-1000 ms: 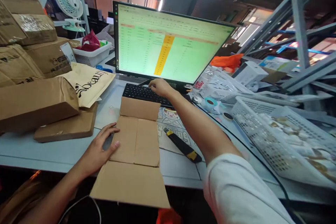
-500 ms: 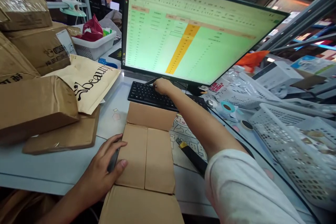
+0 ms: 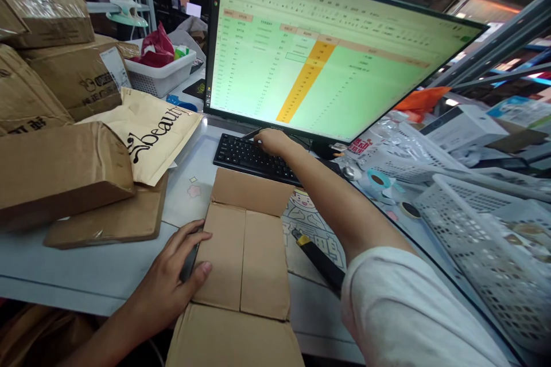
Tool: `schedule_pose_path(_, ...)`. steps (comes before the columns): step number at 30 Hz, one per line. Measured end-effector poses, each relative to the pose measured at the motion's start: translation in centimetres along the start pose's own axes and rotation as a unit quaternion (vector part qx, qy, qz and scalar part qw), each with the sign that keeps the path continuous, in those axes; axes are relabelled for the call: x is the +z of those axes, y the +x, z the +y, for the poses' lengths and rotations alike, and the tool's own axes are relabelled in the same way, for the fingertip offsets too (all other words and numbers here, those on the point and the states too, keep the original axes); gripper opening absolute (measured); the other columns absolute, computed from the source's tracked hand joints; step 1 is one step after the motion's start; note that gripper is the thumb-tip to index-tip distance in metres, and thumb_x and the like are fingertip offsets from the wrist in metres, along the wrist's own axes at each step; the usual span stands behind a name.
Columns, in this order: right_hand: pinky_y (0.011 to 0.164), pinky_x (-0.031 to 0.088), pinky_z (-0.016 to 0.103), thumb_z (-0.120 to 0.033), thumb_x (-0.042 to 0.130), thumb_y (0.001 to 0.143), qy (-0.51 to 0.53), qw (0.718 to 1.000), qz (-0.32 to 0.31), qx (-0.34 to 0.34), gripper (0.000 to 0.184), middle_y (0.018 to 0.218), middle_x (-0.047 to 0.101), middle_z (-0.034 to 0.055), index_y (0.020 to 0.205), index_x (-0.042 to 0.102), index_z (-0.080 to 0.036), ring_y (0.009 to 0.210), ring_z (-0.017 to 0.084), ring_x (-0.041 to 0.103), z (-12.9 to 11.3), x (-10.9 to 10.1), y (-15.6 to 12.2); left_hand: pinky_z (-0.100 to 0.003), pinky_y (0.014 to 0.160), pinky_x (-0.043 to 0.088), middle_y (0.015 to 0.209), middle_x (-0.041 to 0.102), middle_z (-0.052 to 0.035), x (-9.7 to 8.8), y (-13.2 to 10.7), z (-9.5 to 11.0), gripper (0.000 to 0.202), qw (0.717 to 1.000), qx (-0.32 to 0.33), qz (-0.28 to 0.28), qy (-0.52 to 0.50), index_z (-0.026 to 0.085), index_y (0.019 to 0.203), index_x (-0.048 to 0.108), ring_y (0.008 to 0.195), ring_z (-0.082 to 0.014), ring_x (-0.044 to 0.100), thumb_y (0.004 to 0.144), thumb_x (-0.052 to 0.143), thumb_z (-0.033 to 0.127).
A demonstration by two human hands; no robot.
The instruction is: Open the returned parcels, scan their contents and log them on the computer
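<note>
A cardboard box [image 3: 264, 264] lies in front of me, flaps folded down over its top. My left hand [image 3: 170, 275] grips its left edge, with thumb and fingertips on the cardboard. A dark flat thing [image 3: 189, 264] shows between that palm and the box; its kind is unclear. My right hand [image 3: 273, 142] reaches across to a black keyboard [image 3: 241, 152], fingers bent down on the keys and mostly hidden. A thin dark stick [image 3: 252, 134] shows beside those fingers; whether they hold it is unclear. A black and yellow utility knife [image 3: 318, 261] lies right of the box, under my right forearm.
A large monitor [image 3: 267, 69] showing a spreadsheet stands behind the keyboard. Cardboard boxes [image 3: 64, 172] and a beige mailer bag [image 3: 159, 137] are piled at left. White plastic baskets [image 3: 469, 252] line the right side, near a tape roll [image 3: 377, 179] and a mouse [image 3: 350, 172].
The view has shifted slightly, so everything sits a little further right. Both hands keep about the same places on the box and keyboard.
</note>
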State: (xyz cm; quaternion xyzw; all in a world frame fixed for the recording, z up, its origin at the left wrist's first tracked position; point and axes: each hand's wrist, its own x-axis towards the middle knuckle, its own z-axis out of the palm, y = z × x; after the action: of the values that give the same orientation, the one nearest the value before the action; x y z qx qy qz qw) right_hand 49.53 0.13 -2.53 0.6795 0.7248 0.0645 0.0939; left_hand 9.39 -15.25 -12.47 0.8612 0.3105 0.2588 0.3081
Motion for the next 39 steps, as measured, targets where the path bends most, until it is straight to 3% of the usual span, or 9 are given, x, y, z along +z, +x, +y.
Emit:
schedule_pose_path(6,0.075,0.043,0.033,-0.011,0.05,0.093,-0.041,0.998,0.02,-0.049,0.032,0.114,0.073,0.0151,0.105,0.079,-0.016,0.107,0.028,0.064,0.6,0.4,0.0,-0.043,0.117,0.049,0.159,0.045,-0.0049,0.1,-0.1,0.0,0.038,1.0,-0.007,-0.004,-0.003,0.033,0.14,0.055,0.144,-0.0246,0.05,0.103,0.052,0.041)
schedule_pose_path(22,0.077,0.039,0.032,-0.012,0.048,0.098,-0.152,0.96,0.062,-0.226,0.025,0.105,0.07,0.0148,0.107,0.072,-0.013,0.098,0.024,0.056,3.0,1.8,0.7,-0.04,0.116,0.05,0.16,0.046,-0.0032,0.5,-0.4,-0.4,0.039,1.0,-0.008,0.014,0.015,0.034,0.141,0.056,0.143,-0.0242,0.052,0.102,0.054,0.041)
schedule_pose_path(29,0.079,0.04,0.033,-0.013,0.048,0.098,-0.133,0.965,0.099,-0.201,0.023,0.108,0.069,0.015,0.108,0.069,-0.013,0.097,0.024,0.055,3.7,2.1,-0.1,-0.039,0.113,0.052,0.159,0.047,-0.0018,0.7,-0.4,-0.5,0.04,1.0,-0.002,0.024,0.018,0.035,0.14,0.058,0.142,-0.0245,0.053,0.101,0.055,0.04)
schedule_pose_path(39,0.075,0.04,0.034,-0.014,0.047,0.098,-0.144,0.96,0.048,-0.236,0.027,0.097,0.07,0.0137,0.094,0.073,-0.014,0.096,0.025,0.055,3.4,1.6,0.9,-0.037,0.113,0.052,0.159,0.046,-0.0024,0.8,-0.5,-0.6,0.04,0.999,0.003,0.017,0.035,0.034,0.142,0.054,0.142,-0.0224,0.052,0.102,0.054,0.039)
